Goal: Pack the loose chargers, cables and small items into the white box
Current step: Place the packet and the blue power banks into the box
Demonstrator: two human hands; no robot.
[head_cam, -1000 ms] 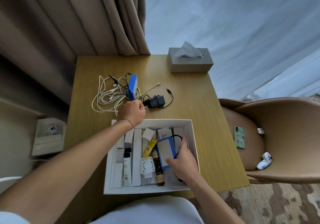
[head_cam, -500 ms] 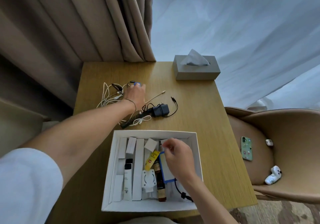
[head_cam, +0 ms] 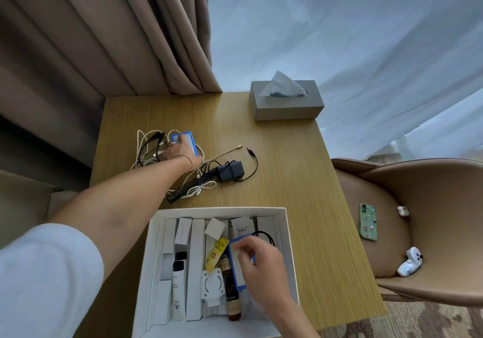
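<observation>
The left hand (head_cam: 180, 150) grips a blue-edged flat rectangular pack (head_cam: 184, 140) amid tangled white cables (head_cam: 146, 147) at the wooden table's (head_cam: 287, 181) ten o'clock. The right hand (head_cam: 261, 267) pinches a second blue-edged pack (head_cam: 236, 264) inside the open white cardboard box (head_cam: 287, 246) at six o'clock. Bare tabletop runs to the three o'clock edge.

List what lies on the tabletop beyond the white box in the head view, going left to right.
Tangle of white cables → blue-edged item under the left hand → black charger → grey tissue box.
</observation>
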